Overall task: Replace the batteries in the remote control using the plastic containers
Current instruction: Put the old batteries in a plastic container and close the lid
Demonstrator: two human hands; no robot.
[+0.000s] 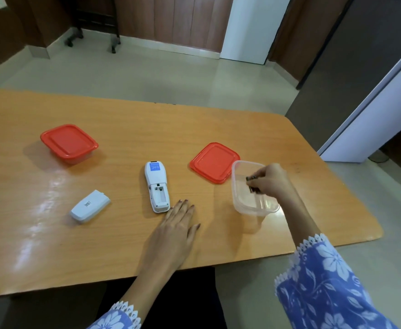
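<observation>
Right hand (pixel 271 180) fingers pinch small, light, slippery batteries (pixel 251 178) over tub (pixel 254 205); left hand (pixel 178 224) flat, fingers together, on bench (pixel 123 129).

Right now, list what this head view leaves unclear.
- Closed container: contents hidden by its red lid.
- Batteries: count and type unclear, wrapped by the right hand and blurred.
- Remote: button side faces the table.
- Battery cover: label print too small.
</observation>
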